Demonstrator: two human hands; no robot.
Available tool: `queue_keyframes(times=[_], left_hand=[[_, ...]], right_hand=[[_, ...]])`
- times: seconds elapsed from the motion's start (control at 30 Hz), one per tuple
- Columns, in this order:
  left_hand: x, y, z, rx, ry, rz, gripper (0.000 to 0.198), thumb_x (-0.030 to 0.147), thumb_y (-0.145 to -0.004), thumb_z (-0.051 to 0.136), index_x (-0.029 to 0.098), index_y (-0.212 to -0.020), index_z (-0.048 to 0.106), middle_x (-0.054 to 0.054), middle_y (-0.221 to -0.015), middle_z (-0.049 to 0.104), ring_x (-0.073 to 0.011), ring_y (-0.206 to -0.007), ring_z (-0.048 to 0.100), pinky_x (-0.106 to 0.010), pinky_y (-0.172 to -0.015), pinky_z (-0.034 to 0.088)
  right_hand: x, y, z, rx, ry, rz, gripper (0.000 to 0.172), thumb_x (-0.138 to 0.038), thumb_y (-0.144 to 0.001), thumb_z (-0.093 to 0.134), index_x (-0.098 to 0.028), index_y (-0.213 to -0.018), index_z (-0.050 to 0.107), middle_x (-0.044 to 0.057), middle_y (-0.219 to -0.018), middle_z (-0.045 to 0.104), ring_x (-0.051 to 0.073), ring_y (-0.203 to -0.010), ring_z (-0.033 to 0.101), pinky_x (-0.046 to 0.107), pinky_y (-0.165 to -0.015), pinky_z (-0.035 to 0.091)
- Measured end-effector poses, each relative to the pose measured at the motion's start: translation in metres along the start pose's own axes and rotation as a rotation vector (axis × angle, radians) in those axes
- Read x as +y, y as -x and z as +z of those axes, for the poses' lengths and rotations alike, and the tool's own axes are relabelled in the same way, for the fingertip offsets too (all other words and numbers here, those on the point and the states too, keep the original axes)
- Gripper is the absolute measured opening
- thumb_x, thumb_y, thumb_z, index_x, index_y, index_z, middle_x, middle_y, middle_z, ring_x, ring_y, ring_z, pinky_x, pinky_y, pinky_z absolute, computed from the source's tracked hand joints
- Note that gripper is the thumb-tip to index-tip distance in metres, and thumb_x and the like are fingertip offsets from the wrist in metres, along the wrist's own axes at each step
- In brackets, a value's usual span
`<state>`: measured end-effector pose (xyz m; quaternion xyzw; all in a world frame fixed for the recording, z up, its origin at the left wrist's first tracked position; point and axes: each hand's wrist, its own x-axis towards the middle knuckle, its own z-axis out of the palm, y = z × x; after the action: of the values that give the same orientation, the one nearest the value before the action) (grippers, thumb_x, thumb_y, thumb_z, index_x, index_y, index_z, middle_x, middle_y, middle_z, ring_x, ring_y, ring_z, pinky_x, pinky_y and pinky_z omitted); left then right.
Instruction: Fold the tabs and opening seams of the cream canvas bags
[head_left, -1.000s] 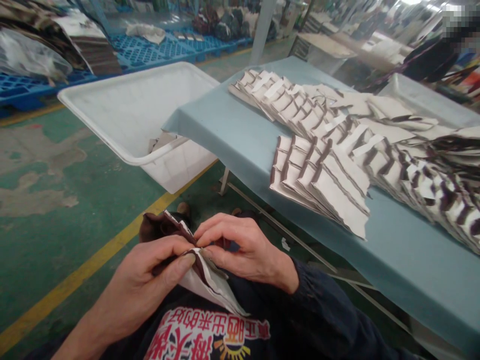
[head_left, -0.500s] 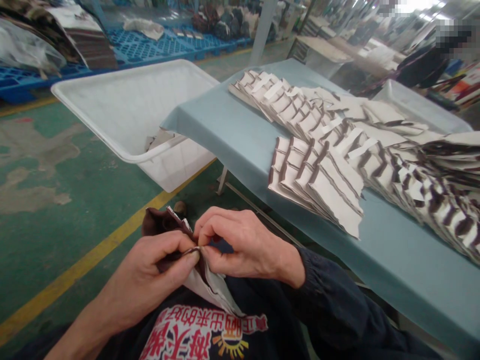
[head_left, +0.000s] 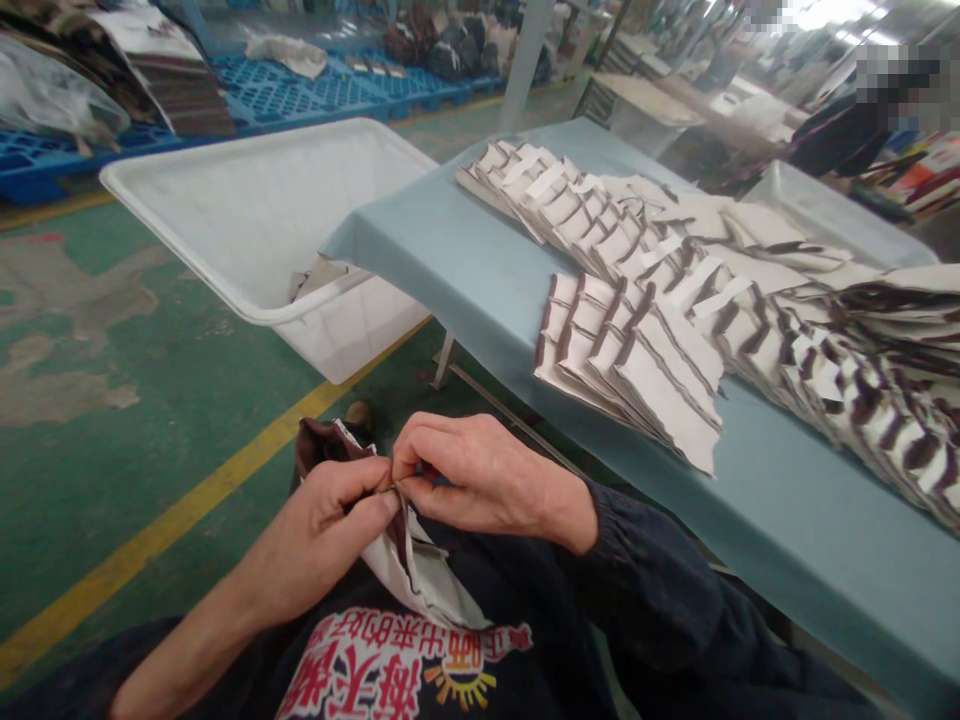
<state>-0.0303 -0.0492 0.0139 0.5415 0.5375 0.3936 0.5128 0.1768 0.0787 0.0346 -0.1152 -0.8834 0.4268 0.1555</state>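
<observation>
Between my hands, above my lap, is a sewn piece (head_left: 420, 585) of off-white and dark brown material. My left hand (head_left: 330, 530) pinches its edge between thumb and forefinger. Fingertip to fingertip with it, my right hand (head_left: 480, 480) pinches the same edge from the right. Brown material shows beyond my fingers, and the off-white part hangs down over my dark printed apron. The exact spot under my fingertips is hidden. To the right, a small fan of similar off-white pieces (head_left: 630, 370) with brown edges lies overlapped on the blue-covered table (head_left: 465, 260).
Long rows of overlapped pieces (head_left: 675, 260) run along the table, with white strips on some. A large white tub (head_left: 262, 200) stands at the table's left end, some pieces inside. Behind it are blue pallets (head_left: 285, 90) with stacked material. A yellow line (head_left: 187, 530) crosses the green floor.
Both hands still pinch the sewn piece, with fingertips a little higher and closer together. The piece's brown far end has shifted slightly right.
</observation>
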Motion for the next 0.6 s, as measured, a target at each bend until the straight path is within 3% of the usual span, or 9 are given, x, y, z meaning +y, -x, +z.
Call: queue_keyframes(times=[0.13, 0.23, 0.37, 0.47, 0.6], left_hand=[[-0.001, -0.002, 0.002, 0.133, -0.018, 0.026, 0.045, 0.051, -0.102, 0.070, 0.027, -0.066, 0.057, 0.004, -0.061, 0.053, -0.0163, -0.056, 0.047, -0.027, -0.054, 0.042], [-0.004, -0.003, -0.003, 0.267, -0.037, 0.034, 0.044, 0.051, -0.106, 0.069, 0.026, -0.071, 0.064, 0.004, -0.062, 0.056, -0.0167, -0.056, 0.048, -0.028, -0.053, 0.041], [-0.004, -0.003, -0.010, 0.341, -0.078, 0.063, 0.040, 0.049, -0.109, 0.072, 0.025, -0.077, 0.073, 0.003, -0.068, 0.066, -0.0184, -0.060, 0.056, -0.028, -0.056, 0.046], [-0.003, -0.002, -0.007, 0.323, -0.115, 0.105, 0.037, 0.046, -0.111, 0.072, 0.025, -0.080, 0.077, 0.002, -0.070, 0.071, -0.0193, -0.061, 0.062, -0.027, -0.057, 0.051], [-0.007, -0.004, -0.001, 0.310, -0.152, 0.155, 0.036, 0.042, -0.114, 0.069, 0.025, -0.084, 0.082, 0.002, -0.074, 0.076, -0.0188, -0.063, 0.068, -0.025, -0.060, 0.056]], right_hand=[[-0.006, 0.001, 0.000, 0.180, -0.246, 0.261, 0.021, -0.035, -0.117, 0.074, -0.025, -0.098, 0.070, -0.001, -0.094, 0.075, 0.015, -0.079, 0.063, 0.028, -0.074, 0.051], [-0.017, 0.013, 0.013, 0.319, -0.282, 0.493, 0.023, -0.043, -0.113, 0.084, -0.023, -0.102, 0.078, -0.002, -0.090, 0.078, 0.015, -0.076, 0.063, 0.028, -0.070, 0.050], [-0.027, 0.029, 0.042, 0.260, -0.227, 0.628, 0.029, -0.042, -0.100, 0.103, -0.024, -0.101, 0.080, -0.003, -0.092, 0.080, 0.015, -0.080, 0.067, 0.029, -0.074, 0.048], [-0.025, 0.031, 0.056, 0.250, -0.291, 0.679, 0.032, -0.042, -0.102, 0.103, -0.023, -0.097, 0.077, -0.004, -0.090, 0.079, 0.015, -0.079, 0.066, 0.029, -0.075, 0.047], [-0.019, 0.023, 0.057, 0.266, -0.352, 0.748, 0.039, -0.050, -0.108, 0.099, -0.023, -0.095, 0.075, -0.004, -0.088, 0.077, 0.015, -0.078, 0.065, 0.029, -0.073, 0.047]])
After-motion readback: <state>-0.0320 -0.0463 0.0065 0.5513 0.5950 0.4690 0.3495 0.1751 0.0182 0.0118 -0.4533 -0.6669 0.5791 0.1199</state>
